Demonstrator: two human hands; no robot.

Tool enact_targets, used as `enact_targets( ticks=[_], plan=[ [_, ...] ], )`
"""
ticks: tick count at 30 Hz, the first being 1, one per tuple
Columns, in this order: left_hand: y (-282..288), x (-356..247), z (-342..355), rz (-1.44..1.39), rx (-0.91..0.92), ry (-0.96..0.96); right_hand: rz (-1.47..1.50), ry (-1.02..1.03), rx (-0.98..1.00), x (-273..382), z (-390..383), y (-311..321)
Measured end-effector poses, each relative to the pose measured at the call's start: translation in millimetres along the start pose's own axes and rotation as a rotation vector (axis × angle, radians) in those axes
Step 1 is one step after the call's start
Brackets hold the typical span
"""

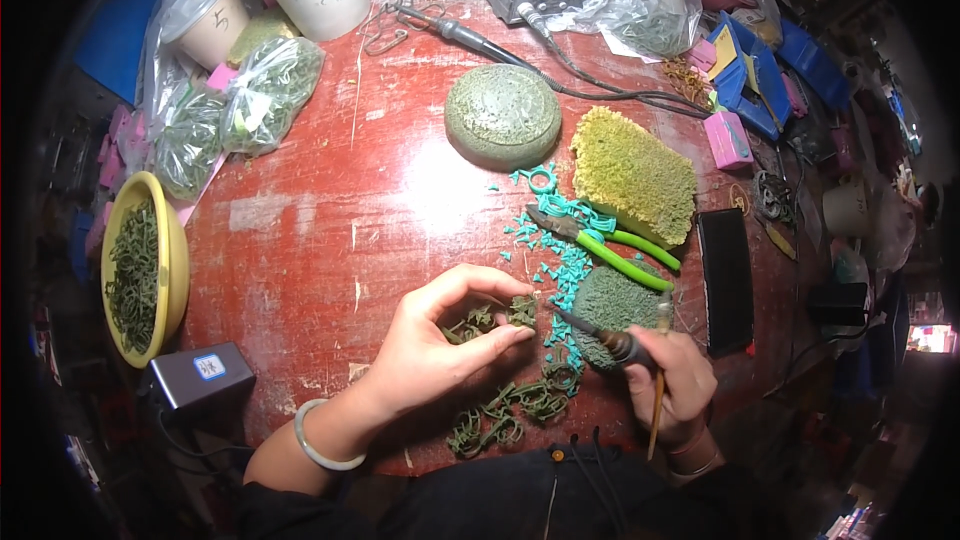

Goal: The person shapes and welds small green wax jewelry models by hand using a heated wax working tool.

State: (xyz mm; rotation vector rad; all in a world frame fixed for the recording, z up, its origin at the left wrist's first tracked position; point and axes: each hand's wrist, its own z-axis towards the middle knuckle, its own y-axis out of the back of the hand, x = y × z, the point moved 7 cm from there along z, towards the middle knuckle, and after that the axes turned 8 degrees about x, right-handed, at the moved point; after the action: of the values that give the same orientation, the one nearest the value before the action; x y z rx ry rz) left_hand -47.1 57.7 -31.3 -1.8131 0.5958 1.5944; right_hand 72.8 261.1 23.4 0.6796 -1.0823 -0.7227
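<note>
My left hand point(440, 335) pinches a small dark green wax piece point(522, 311) between thumb and fingers, just above the red table point(320, 230). My right hand point(675, 380) grips a pen-like heated tool point(600, 333) and a thin wooden stick; the tool's tip points left at the green piece. Below my hands lie several dark green ring-shaped wax pieces point(505, 410). Turquoise wax scraps point(565, 255) are strewn just beyond my fingers, beside green-handled cutters point(620, 250).
A round green wax block point(502, 115), a yellow-green sponge point(632, 175) and a darker green pad point(615, 302) sit behind my hands. A yellow bowl of green pieces point(143, 270) stands at left, with bags, paper cups, a small grey box point(200, 372), and a black phone point(727, 280) at right.
</note>
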Motion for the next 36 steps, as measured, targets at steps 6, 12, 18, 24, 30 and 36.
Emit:
enact_targets(
  ticks=[6,12,18,24,30,36],
  plan=[
    [-3,-2,0,0.014,-0.033,-0.068,-0.238,-0.336,-0.289,-26,-1,23],
    [-2,5,-6,0.081,0.007,0.09,-0.092,-0.193,-0.184,-9,-2,18],
    [-3,-6,-1,0.216,-0.029,-0.046,0.048,-0.007,0.021,2,-1,-3],
    [0,5,-6,0.092,-0.034,0.056,0.075,-0.001,0.044,2,0,-5],
    [-3,2,-2,0.075,-0.018,0.007,0.056,0.045,0.069,4,0,-6],
    [-5,4,-2,0.008,-0.007,0.011,0.026,0.043,0.062,5,1,-7]
  ],
)
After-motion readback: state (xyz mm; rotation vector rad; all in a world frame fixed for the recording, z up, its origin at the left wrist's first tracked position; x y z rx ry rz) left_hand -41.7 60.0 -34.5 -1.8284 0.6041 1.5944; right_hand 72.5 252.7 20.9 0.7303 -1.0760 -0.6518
